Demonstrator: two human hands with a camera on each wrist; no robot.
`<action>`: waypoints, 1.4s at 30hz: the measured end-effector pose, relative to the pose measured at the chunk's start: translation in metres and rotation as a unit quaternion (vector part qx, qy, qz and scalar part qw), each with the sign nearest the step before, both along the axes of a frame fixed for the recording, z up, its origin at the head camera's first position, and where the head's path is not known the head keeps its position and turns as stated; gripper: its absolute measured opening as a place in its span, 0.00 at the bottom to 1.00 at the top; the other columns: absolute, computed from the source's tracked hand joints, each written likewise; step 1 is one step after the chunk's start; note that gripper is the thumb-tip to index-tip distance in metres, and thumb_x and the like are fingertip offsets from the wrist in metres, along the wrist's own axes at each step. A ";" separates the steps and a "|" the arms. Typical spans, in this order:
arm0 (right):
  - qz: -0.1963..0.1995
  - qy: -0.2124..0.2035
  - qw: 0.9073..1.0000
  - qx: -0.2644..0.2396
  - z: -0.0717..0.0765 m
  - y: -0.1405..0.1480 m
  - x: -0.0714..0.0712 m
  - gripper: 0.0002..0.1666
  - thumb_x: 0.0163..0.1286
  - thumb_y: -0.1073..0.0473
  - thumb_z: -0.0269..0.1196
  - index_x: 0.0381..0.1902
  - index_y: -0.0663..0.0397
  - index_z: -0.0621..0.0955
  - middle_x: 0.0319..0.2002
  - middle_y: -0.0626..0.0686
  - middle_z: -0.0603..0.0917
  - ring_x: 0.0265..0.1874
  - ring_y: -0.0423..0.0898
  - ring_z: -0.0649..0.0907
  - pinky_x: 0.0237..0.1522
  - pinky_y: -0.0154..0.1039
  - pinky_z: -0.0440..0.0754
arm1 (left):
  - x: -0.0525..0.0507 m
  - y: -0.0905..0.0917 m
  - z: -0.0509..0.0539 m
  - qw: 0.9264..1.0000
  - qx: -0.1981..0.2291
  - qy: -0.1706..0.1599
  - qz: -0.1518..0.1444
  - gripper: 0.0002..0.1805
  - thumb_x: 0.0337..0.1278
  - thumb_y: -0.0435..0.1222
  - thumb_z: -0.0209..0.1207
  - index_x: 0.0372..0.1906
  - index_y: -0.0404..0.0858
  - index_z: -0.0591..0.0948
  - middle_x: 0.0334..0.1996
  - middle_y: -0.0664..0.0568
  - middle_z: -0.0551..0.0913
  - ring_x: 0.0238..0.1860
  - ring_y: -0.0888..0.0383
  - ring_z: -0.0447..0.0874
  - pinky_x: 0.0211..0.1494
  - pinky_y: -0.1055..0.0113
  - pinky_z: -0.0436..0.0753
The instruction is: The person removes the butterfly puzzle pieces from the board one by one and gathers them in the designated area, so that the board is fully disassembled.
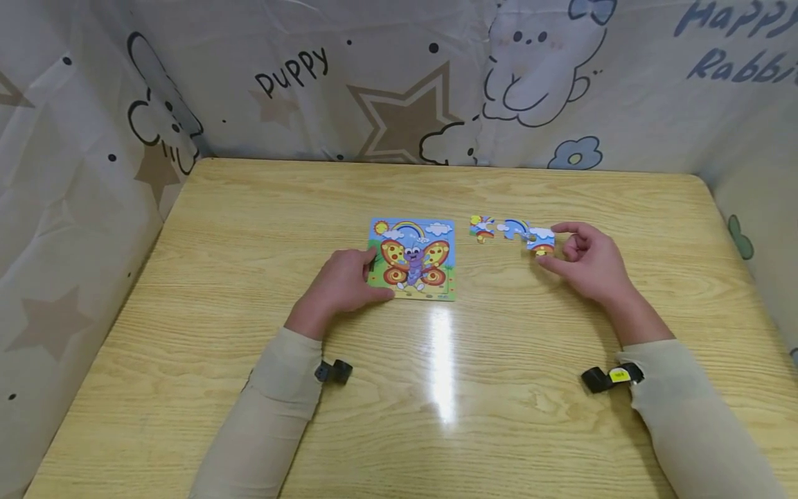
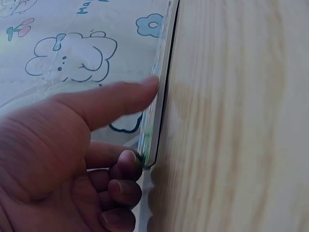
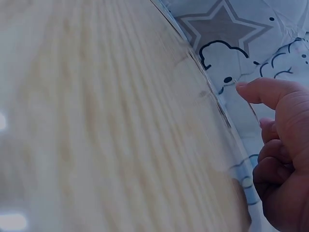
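Note:
A square butterfly jigsaw puzzle board (image 1: 414, 267) lies flat on the table. My left hand (image 1: 343, 281) grips its left side, thumb on the near edge and fingers at the left edge. The left wrist view shows the board edge-on (image 2: 159, 106) beside the thumb. My right hand (image 1: 592, 263) pinches a puzzle piece (image 1: 540, 239) between thumb and index finger, and the other fingers are curled. That piece appears as a thin edge in the right wrist view, held above the table. Left of it are a rainbow puzzle piece (image 1: 515, 228) and a sun puzzle piece (image 1: 481, 227).
The wooden table (image 1: 442, 457) has its far edge against a patterned cloth curtain (image 1: 249, 97), which also hangs at both sides. Black wrist cameras sit on both sleeves. A bright light reflection streaks the table below the board.

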State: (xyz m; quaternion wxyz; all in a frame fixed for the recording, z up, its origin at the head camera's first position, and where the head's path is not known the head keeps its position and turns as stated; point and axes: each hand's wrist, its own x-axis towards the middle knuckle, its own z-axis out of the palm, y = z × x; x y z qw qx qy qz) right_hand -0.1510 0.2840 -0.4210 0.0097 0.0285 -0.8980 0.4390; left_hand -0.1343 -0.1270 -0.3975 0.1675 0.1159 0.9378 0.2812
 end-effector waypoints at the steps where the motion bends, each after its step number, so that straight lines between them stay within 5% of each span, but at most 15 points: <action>1: -0.002 0.001 1.000 0.002 0.001 0.002 -0.001 0.29 0.58 0.55 0.77 0.55 0.56 0.78 0.24 0.53 0.68 0.20 0.42 0.65 0.26 0.36 0.66 | 0.000 -0.001 0.000 1.000 -0.001 0.001 0.000 0.51 0.47 0.51 0.75 0.72 0.29 0.67 0.26 0.49 0.71 0.31 0.53 0.69 0.36 0.61 0.69; 21: 0.004 -0.047 0.998 0.047 0.002 0.032 -0.017 0.35 0.60 0.48 0.75 0.60 0.57 0.76 0.25 0.52 0.69 0.20 0.43 0.66 0.26 0.40 0.63 | 0.000 -0.002 -0.001 1.000 -0.002 -0.006 -0.002 0.49 0.52 0.50 0.73 0.73 0.29 0.67 0.25 0.49 0.70 0.29 0.53 0.67 0.34 0.61 0.67; 42: 0.000 -0.066 0.995 0.072 -0.001 0.027 -0.023 0.34 0.63 0.47 0.73 0.59 0.62 0.76 0.27 0.53 0.71 0.27 0.46 0.68 0.36 0.41 0.63 | 0.002 0.000 -0.001 1.000 0.003 -0.013 0.001 0.48 0.52 0.49 0.73 0.73 0.30 0.66 0.26 0.49 0.69 0.30 0.53 0.67 0.35 0.61 0.67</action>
